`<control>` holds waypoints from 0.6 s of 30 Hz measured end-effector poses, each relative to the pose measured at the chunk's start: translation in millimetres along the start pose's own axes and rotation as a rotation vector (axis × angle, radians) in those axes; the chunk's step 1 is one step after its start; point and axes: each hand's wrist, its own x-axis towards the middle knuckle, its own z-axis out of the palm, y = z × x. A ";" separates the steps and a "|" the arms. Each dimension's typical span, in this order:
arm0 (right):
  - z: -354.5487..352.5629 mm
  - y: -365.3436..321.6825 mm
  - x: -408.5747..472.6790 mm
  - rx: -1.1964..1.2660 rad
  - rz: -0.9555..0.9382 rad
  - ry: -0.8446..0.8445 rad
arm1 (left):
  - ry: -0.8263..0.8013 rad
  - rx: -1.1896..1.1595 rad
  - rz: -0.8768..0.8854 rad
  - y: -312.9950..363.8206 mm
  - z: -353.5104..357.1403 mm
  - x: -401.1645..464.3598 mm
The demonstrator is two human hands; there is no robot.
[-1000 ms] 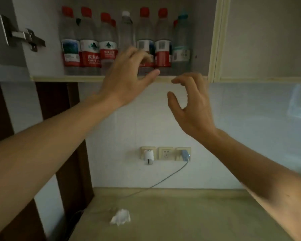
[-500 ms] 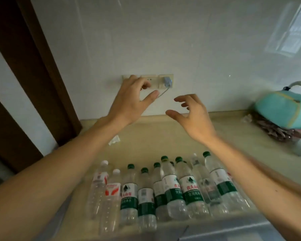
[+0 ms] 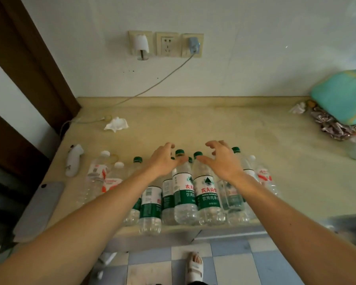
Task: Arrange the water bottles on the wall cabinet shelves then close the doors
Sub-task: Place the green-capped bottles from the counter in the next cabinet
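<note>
At the far left, a dark wooden door frame (image 3: 32,64) is seen, and below it a grey flat slab (image 3: 39,210) lies on the near left corner of the countertop (image 3: 193,124). A white bottle-shaped object (image 3: 73,160) lies on its side just beyond it. Next, two white-capped bottles (image 3: 103,173) with red and white labels are stood at the left end of the row. A crumpled tissue (image 3: 116,124) rests farther back, near a cable (image 3: 152,87) that runs up the wall to a grey plug (image 3: 193,45) in a bank of three wall sockets (image 3: 166,44).

The green-capped water bottles (image 3: 206,192) are stood upright along the near edge of the countertop, long axes vertical, caps pointing up; through the wide lens they seem to lean away. They are packed touching one another.

The left hand (image 3: 162,161) is held above the caps with fingers spread and loosely curved, gripping nothing. The right hand (image 3: 222,161) is held likewise just beside it, fingers curved, thumb extended toward the left hand, nothing grasped. The two tallest-looking bottles are seen between the thumbs.

Right of the right forearm, another white-capped, red-labelled bottle (image 3: 263,177) ends the row. At the far right, a teal bag (image 3: 341,95) sits on crinkled foil wrappers (image 3: 329,124), well apart from the bottles. A sandalled foot (image 3: 194,266) is visible on the checked floor below.
</note>
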 end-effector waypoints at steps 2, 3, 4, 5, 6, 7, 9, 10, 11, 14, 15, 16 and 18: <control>3.9 8.6 13.8 -0.032 -0.018 -0.056 | -0.008 -0.033 -0.068 -0.4 11.4 10.4; 5.4 11.7 21.7 -0.065 -0.040 -0.082 | -0.005 -0.056 -0.097 -0.6 15.6 16.0; 6.6 14.0 29.7 -0.101 -0.070 -0.107 | 0.002 -0.079 -0.123 -0.9 18.9 20.9; 7.8 15.9 38.0 -0.135 -0.105 -0.129 | 0.012 -0.102 -0.149 -1.3 21.2 25.6; 9.1 17.6 45.9 -0.169 -0.138 -0.152 | 0.024 -0.126 -0.173 -1.6 23.1 29.5; 10.5 18.6 53.2 -0.207 -0.159 -0.186 | 0.034 -0.150 -0.197 -2.1 25.1 32.5; 13.4 18.1 64.5 -0.284 -0.155 -0.279 | 0.045 -0.208 -0.244 -2.4 29.6 36.6; 14.7 17.1 68.7 -0.313 -0.136 -0.328 | 0.049 -0.241 -0.256 -2.2 32.2 38.5; 14.8 15.8 72.5 -0.326 -0.116 -0.374 | 0.058 -0.266 -0.259 -2.1 34.4 40.7; 10.1 10.9 82.1 -0.268 -0.072 -0.459 | 0.085 -0.336 -0.254 -3.1 36.6 45.8; 7.9 9.5 84.3 -0.229 -0.063 -0.467 | 0.090 -0.372 -0.251 -3.5 35.3 46.8; 5.2 8.1 85.6 -0.176 -0.050 -0.470 | 0.104 -0.417 -0.248 -3.2 32.8 47.3; -2.2 5.2 86.3 -0.036 -0.026 -0.476 | 0.145 -0.556 -0.237 -1.4 22.6 48.5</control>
